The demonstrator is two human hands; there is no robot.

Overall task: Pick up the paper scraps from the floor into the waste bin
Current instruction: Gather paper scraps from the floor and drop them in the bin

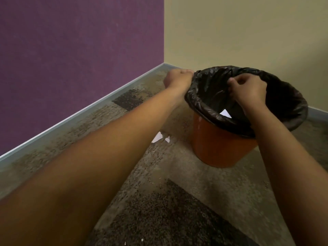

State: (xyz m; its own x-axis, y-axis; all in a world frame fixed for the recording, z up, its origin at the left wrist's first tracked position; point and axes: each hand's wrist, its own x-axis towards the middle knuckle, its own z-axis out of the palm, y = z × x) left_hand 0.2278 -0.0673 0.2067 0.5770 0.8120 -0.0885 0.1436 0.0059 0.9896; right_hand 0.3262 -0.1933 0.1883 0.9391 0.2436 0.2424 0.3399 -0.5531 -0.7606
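Left hand [177,78] fisted on the black liner [204,102] at the orange waste bin's [218,148] nine o'clock rim; right hand [248,91] pinches liner inside; paper scraps [158,137] on floor at seven o'clock

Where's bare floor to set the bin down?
Open carpet lies in front of the bin, between the forearms. Left of the bin it is crowded: paper scraps lie there, and the left hand grips the liner.

Between our hands we see a crinkled, glossy black plastic liner [204,93] over a smooth orange plastic waste bin [218,148]; below lie matt white paper scraps [158,137] on rough, speckled carpet floor [177,201].
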